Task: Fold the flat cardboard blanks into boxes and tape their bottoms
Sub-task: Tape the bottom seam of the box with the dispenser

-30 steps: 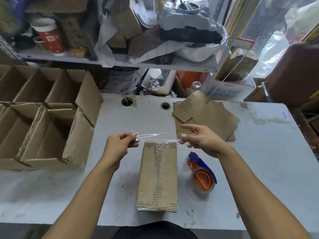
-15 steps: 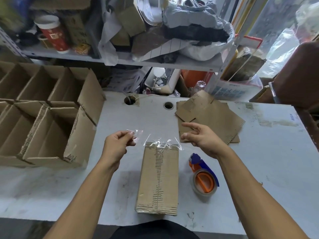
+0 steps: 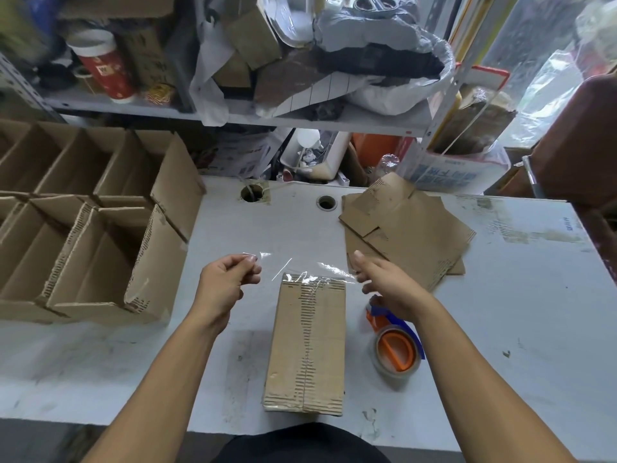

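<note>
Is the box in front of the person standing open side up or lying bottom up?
Bottom up: the box shows closed flaps meeting along a centre seam, with clear tape draped over its far edge.

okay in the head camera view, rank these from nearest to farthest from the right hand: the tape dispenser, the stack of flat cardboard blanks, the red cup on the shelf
From the right hand:
1. Tape dispenser, just below the wrist, toward the person; the stack of flat cardboard blanks, just beyond the fingertips. These two are too close to call.
2. Red cup, far up on the shelf at the left.
</note>
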